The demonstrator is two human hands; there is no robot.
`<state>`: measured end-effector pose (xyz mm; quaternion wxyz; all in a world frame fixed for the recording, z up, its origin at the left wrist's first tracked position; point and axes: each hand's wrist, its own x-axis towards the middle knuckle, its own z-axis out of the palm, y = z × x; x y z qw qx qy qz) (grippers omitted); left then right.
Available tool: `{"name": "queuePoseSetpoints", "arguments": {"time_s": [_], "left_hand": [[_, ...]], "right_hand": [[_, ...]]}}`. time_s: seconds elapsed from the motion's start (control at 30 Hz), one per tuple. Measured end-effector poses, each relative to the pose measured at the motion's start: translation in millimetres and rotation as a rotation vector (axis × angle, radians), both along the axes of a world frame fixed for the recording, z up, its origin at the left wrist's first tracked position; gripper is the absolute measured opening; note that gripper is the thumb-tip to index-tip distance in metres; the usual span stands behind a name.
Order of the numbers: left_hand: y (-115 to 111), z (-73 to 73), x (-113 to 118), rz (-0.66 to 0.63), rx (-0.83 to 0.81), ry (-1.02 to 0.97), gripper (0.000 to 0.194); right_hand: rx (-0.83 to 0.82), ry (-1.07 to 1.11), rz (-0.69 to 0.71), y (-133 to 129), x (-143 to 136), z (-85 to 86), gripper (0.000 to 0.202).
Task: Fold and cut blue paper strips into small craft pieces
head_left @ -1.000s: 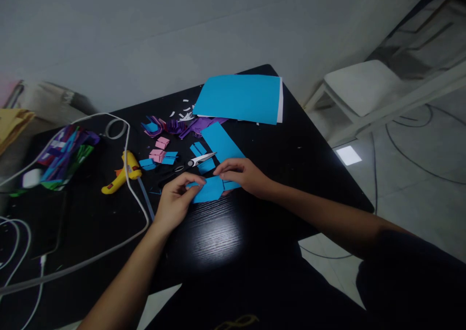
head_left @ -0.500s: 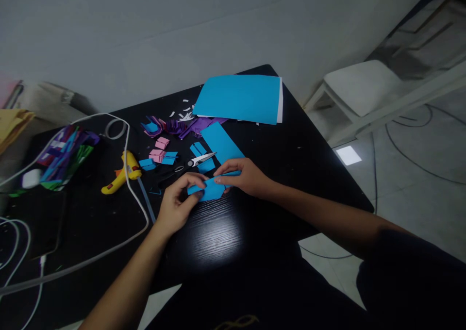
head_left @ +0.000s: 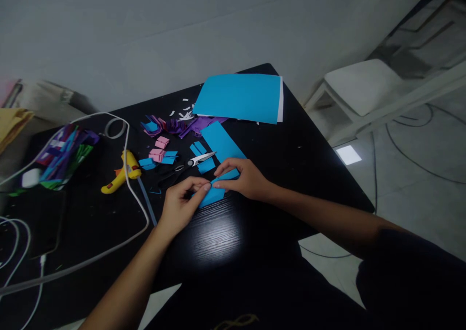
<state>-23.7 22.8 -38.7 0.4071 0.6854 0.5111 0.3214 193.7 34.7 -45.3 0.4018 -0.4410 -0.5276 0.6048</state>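
A piece of blue paper [head_left: 213,197] is between my two hands, low over the dark table, with its upper edge bent up in a fold. My left hand [head_left: 184,201] pinches that fold at its left end, thumb and fingertips together. At the other end my right hand [head_left: 244,179] grips the raised strip between thumb and fingers. Just beyond them lie scissors [head_left: 199,159] with the blades pointing right. A longer blue paper strip [head_left: 223,142] runs back from my right hand. Small folded blue pieces [head_left: 170,158] and pink pieces [head_left: 158,155] sit left of the scissors.
A yellow glue gun [head_left: 124,172] rests at left beside a looping white cable [head_left: 140,204]. Blue sheets [head_left: 240,97] are stacked at the back, near purple paper pieces [head_left: 198,125] and white scraps. A bundle of coloured strips [head_left: 69,157] and a dark phone [head_left: 40,225] lie far left.
My left thumb has moved up and right, from the paper's flat part to the folded edge. The fold now stands wider open, and both hands' fingertips are closer together.
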Motion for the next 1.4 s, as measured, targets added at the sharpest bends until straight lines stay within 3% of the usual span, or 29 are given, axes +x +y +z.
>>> {"name": "queuePoseSetpoints", "arguments": {"time_s": [0.27,0.53,1.1,1.4], "left_hand": [[0.4,1.8,1.4,-0.007,-0.065,-0.073,0.02],[0.1,2.9,7.3,0.01,-0.092,-0.096,0.024],[7.2,3.6,-0.4,0.04,-0.143,-0.115,0.023],[11.5,4.6,-4.3,0.201,-0.062,-0.086,0.023]], "right_hand": [[-0.045,-0.038,-0.021,1.6,1.2,3.8,0.032],[0.052,-0.099,-0.035,2.5,1.2,5.2,0.026],[-0.133,0.062,-0.166,11.3,7.1,-1.9,0.039],[-0.207,0.134,-0.131,12.3,4.4,1.4,0.031]]}}
